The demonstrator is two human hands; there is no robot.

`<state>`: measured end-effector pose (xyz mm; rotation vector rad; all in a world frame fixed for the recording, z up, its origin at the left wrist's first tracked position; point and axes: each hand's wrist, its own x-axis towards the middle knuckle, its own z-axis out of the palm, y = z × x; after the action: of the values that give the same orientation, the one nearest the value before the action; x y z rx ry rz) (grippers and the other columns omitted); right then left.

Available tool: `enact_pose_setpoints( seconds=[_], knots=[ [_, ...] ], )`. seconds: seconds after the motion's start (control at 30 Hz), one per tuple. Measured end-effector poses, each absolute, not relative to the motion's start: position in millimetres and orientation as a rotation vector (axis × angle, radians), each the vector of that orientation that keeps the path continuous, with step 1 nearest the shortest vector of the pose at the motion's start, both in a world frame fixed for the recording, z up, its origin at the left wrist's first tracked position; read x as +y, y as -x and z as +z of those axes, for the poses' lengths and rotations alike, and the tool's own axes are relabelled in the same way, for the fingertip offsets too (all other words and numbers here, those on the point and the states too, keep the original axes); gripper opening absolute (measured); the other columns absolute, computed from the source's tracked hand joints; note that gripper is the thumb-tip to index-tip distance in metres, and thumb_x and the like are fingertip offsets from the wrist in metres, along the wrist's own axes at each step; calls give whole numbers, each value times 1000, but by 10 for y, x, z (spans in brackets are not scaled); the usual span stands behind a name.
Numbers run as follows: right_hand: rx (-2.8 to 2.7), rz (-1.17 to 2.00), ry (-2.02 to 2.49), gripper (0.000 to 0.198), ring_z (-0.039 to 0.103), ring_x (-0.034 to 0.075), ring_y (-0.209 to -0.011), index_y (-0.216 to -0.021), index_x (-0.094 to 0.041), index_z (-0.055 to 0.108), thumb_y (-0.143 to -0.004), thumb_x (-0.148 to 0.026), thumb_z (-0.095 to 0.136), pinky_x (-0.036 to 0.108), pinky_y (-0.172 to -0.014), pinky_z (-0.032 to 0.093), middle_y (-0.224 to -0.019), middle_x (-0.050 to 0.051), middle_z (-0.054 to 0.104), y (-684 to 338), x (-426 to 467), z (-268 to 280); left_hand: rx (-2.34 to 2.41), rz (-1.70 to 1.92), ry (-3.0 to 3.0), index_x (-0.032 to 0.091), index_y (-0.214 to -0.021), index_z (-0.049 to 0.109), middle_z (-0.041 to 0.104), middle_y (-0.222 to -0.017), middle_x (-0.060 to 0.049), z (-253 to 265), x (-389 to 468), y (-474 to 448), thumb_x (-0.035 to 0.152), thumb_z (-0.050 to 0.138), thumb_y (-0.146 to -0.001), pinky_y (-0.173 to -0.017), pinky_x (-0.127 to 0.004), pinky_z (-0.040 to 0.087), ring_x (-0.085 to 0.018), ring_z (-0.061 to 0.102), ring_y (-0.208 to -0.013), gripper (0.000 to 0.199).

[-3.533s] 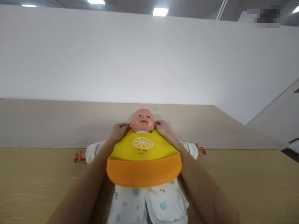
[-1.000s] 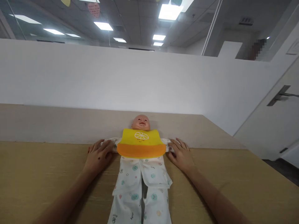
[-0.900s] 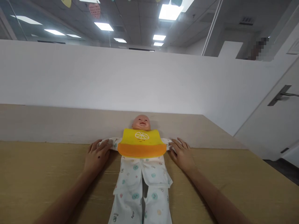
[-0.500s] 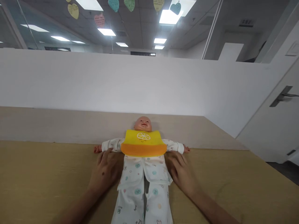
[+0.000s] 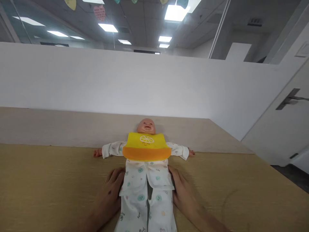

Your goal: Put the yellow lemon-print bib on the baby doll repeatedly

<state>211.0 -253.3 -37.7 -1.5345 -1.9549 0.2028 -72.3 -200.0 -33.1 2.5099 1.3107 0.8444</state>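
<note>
A baby doll lies on its back on the wooden table, arms spread and head away from me. It wears a white printed jacket and matching trousers. A yellow bib with an orange catch pocket covers its chest. My left hand rests against the left side of the jacket, fingers loosely bent and their tips partly hidden. On the other side, my right hand lies along the jacket's edge with its fingers stretched forward; the thumb is partly covered. Neither hand shows a clear grip on the cloth.
The wooden table meets a pale raised strip under the doll's head. Behind it stands a white wall with glass above. A door with a metal handle is at the right.
Both hands have drawn back toward me, from beside the doll's sleeves to the sides of its jacket. The doll keeps its pose; the view has shifted slightly.
</note>
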Motion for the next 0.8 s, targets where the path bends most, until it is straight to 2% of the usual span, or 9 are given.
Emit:
enact_pose_setpoints(
  seconds=[0.1,0.2,0.43,0.63,0.8],
  knots=[
    [-1838,353,1511,65,56,23,-113,-134,-19,29,-71,-3,39,40,-94,49,-125,12,55,-2121,-2530,-410,1309,730,-2492,16,-107,64,62,-112,-14,-178,-2044,657,21,48,-80,-84,-40,51,-25,58,-98,32],
    [-1775,397,1472,65,53,20,-118,-134,-21,30,-72,-3,40,38,-100,45,-129,10,53,-2152,-2528,-431,1339,645,-2565,15,-105,64,66,-106,-14,-156,-2068,657,20,48,-82,-83,-41,50,-26,60,-95,29],
    [-1860,321,1621,67,59,25,-107,-129,-17,39,-65,3,36,42,-87,51,-124,13,55,-2113,-2577,-312,1451,456,-2797,16,-94,65,70,-87,-10,-118,-2057,709,19,52,-82,-69,-39,51,-27,64,-80,18],
    [-2022,257,1785,68,60,24,-107,-129,-14,46,-64,5,35,37,-85,51,-130,14,53,-2097,-2599,-189,1503,422,-2794,15,-101,63,70,-89,-10,-112,-2070,738,18,55,-82,-70,-34,51,-25,65,-83,22],
    [-2118,226,1926,68,61,29,-106,-133,-15,45,-67,1,37,43,-82,52,-137,13,48,-2147,-2596,-133,1524,350,-2854,14,-105,64,70,-92,-12,-78,-2082,744,12,46,-83,-74,-40,51,-27,65,-86,28]
  ],
)
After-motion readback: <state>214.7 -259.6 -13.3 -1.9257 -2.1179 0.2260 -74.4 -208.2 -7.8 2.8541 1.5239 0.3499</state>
